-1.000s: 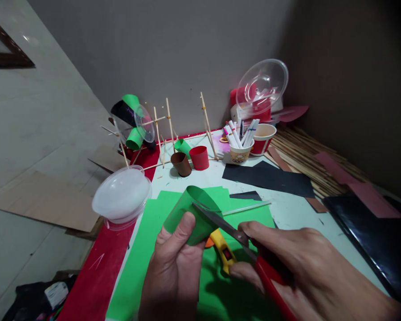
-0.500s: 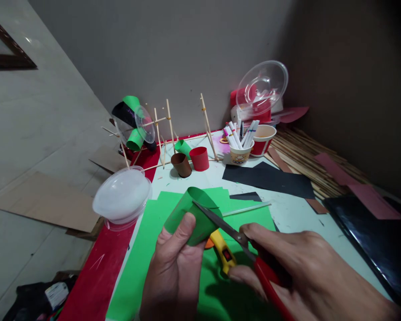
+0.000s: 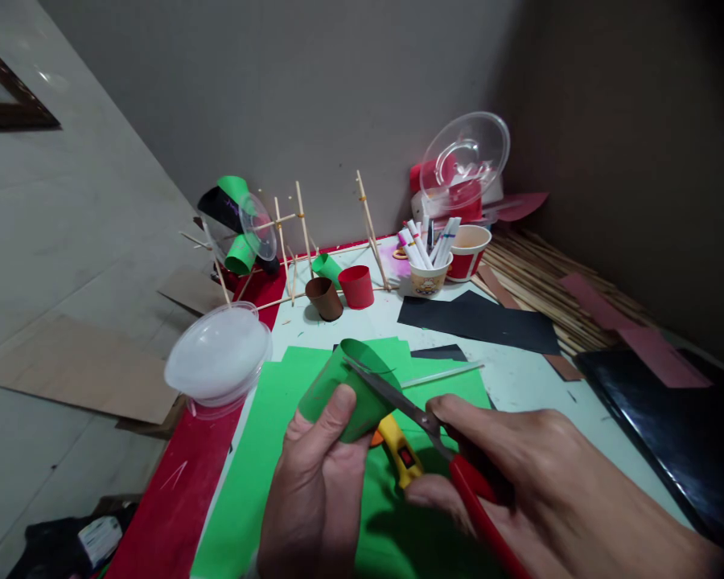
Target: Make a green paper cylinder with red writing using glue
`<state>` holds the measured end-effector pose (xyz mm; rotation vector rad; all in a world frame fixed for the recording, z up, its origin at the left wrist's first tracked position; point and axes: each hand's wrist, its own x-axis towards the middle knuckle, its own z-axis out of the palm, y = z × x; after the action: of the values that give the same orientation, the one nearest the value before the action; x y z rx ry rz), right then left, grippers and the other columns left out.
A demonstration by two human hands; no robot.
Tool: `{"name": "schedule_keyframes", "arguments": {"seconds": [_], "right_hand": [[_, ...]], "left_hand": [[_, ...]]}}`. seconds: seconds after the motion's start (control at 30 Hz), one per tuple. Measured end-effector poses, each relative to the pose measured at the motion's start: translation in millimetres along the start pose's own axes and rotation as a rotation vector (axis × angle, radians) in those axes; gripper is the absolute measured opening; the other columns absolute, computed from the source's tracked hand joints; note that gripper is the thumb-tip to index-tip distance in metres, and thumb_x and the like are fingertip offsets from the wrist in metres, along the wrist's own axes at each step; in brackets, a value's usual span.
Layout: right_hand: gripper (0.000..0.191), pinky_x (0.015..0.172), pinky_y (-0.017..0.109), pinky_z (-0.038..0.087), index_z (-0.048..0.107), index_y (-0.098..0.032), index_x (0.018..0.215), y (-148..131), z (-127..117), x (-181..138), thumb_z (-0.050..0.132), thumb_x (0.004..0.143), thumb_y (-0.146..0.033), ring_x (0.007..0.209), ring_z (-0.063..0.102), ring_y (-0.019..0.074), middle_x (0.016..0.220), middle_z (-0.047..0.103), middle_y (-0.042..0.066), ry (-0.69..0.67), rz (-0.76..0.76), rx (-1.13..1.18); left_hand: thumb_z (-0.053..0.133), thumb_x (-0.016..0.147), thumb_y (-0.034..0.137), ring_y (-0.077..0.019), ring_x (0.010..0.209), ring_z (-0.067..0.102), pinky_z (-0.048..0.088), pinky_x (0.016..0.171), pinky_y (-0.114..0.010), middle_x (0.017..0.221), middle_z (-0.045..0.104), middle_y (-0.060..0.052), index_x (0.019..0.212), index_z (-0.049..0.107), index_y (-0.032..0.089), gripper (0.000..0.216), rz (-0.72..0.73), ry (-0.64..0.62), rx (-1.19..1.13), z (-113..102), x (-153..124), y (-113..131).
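Note:
My left hand [image 3: 314, 490] is closed round a rolled green paper tube [image 3: 341, 386], thumb on its outer face, holding it tilted over the green paper sheets [image 3: 259, 466]. My right hand [image 3: 543, 482] grips red-handled scissors [image 3: 434, 434]; their blades reach left to the tube's open rim. A yellow utility knife [image 3: 398, 454] lies on the green paper just below the tube, between my two hands.
A clear lidded plastic bowl [image 3: 217, 358] sits at the table's left edge. Behind are a stick frame [image 3: 331, 233] with green cups, brown and red paper cups [image 3: 343, 291], a marker cup [image 3: 427, 265], black paper [image 3: 483, 322], bamboo sticks [image 3: 549, 277] and a dark tray [image 3: 669, 426] at right.
The scissors have edged slightly left along the tube's rim. The view has shifted a little; both hands keep their hold.

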<state>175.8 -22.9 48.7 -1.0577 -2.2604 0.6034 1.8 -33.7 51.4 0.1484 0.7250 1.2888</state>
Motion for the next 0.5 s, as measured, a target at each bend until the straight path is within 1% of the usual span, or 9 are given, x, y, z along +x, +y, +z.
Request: {"name": "schedule_keyframes", "arguments": {"seconds": [0.13,0.27,0.37,0.5], "right_hand": [[0.018,0.042,0.025,0.031,0.055,-0.027,0.086,2.1,1.9,-2.1,0.055,0.1,-0.037,0.041,0.043,0.0125,0.052,0.055,-0.008,0.017,-0.021,-0.013],[0.019,0.042,0.026,0.03,0.055,-0.026,0.086,3.1,2.7,-1.6,0.053,0.102,-0.036,0.041,0.044,0.0123,0.052,0.053,-0.009,0.012,-0.036,-0.007],[0.018,0.042,0.026,0.03,0.053,-0.026,0.085,3.1,3.4,-0.5,0.054,0.101,-0.033,0.04,0.043,0.0117,0.054,0.053,-0.009,0.007,-0.039,0.005],[0.021,0.043,0.026,0.029,0.051,-0.026,0.083,3.7,5.0,-0.9,0.052,0.103,-0.032,0.04,0.042,0.0113,0.054,0.051,-0.009,0.012,-0.043,0.021]], "left_hand": [[0.053,0.097,0.016,-0.0301,0.126,0.064,0.044,0.112,-0.05,0.116,0.078,-0.009,0.133,0.066,0.021,0.039,-0.006,-0.011,0.046,2.1,-0.8,0.1],[0.054,0.096,0.015,-0.0308,0.127,0.063,0.045,0.112,-0.05,0.115,0.078,-0.009,0.132,0.067,0.02,0.038,0.012,-0.005,0.06,2.2,-1.7,0.4],[0.056,0.095,0.017,-0.0318,0.127,0.063,0.044,0.112,-0.051,0.114,0.078,-0.011,0.13,0.068,0.017,0.037,-0.013,-0.003,0.052,2.0,-1.8,0.1],[0.057,0.094,0.018,-0.032,0.127,0.063,0.043,0.112,-0.052,0.114,0.078,-0.013,0.131,0.067,0.017,0.038,-0.026,-0.034,0.055,0.1,-1.1,-1.0]]}}
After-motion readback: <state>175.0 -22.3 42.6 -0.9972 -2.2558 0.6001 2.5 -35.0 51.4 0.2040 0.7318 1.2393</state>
